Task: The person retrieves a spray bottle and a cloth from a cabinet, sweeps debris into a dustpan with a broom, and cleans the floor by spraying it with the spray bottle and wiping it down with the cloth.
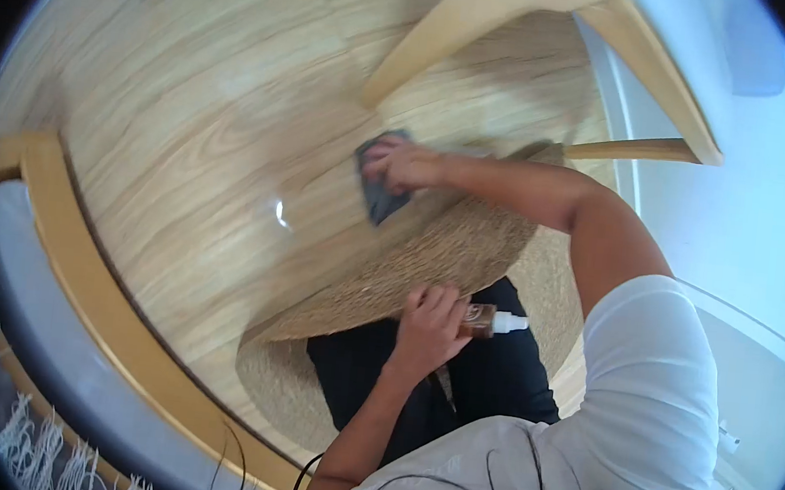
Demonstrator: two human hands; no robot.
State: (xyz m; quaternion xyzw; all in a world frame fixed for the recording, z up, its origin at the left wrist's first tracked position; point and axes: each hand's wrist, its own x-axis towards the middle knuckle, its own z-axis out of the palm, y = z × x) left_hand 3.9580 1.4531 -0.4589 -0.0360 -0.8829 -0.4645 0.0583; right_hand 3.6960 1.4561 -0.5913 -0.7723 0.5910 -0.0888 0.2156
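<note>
Below, on the wood floor, my right hand lies over a grey cloth, fingers partly spread and blurred; I can't tell whether they pinch it. My left hand is curled closed around a brown bottle at the folded mat's edge; whether it grips the mat too, I can't tell. A chair leg stands near the cloth.

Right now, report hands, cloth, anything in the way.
Right hand on gray cloth, on floor. Left hand holds bottle, touches folded mat. Chair leg close by.
</note>
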